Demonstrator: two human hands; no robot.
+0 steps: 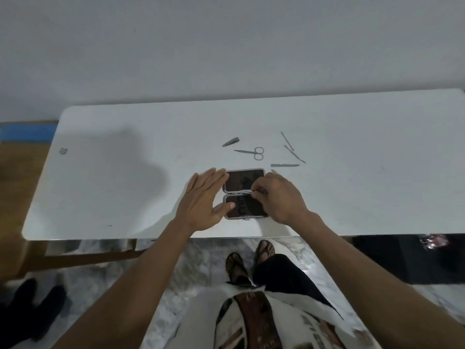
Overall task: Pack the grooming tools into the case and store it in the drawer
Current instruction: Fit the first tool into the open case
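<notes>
Hands work over an open case (pixel 245 193) lying flat near the front edge of a white table (pixel 125 172). Left hand (pixel 205 199), fingers spread, steadies its left side. Right hand (pixel 279 197) pinches a thin metal tool (pixel 242 191) over the hinge. Nail clipper (pixel 231 142), scissors (pixel 251 153) and three slim tools (pixel 285 165) lie just beyond.

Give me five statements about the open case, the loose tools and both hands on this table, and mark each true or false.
1. The dark, grey-rimmed grooming case lies open on the white table. True.
2. The small metal scissors are already in the case. False: they lie on the table beyond it.
3. The right hand pinches a thin metal tool over the case. True.
4. The left hand grips the metal nail clipper. False: it rests open against the case's left edge.
5. No tools remain loose. False: several do.
</notes>
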